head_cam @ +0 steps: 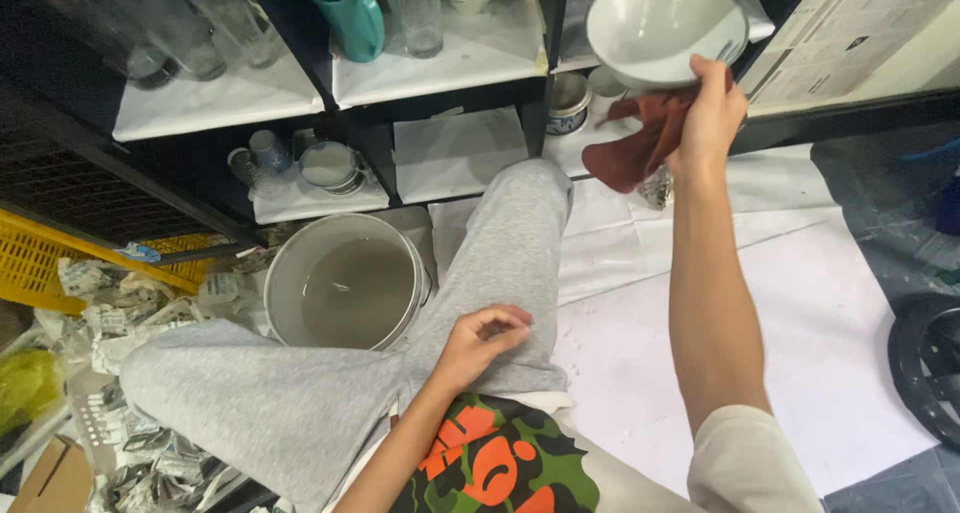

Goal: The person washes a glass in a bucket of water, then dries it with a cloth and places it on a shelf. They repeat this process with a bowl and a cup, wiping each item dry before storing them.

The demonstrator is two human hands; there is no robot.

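Here we grip the round pale-grey ceramic bowl (pixel 665 25) and dark-red cloth (pixel 640 138) in our right hand (pixel 712 113) above the black shelf (pixel 450 93), left hand (pixel 485 338) loosely curled and empty, and the bowl could slip from that rim pinch.

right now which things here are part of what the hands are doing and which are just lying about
In hand: right hand holds white bowl and red-brown cloth; left hand rests on grey trouser leg.

Lying about: grey bucket, teal mug, glasses, yellow crate.

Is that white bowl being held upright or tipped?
Tipped: the white bowl in the right hand shows its whole empty inside.
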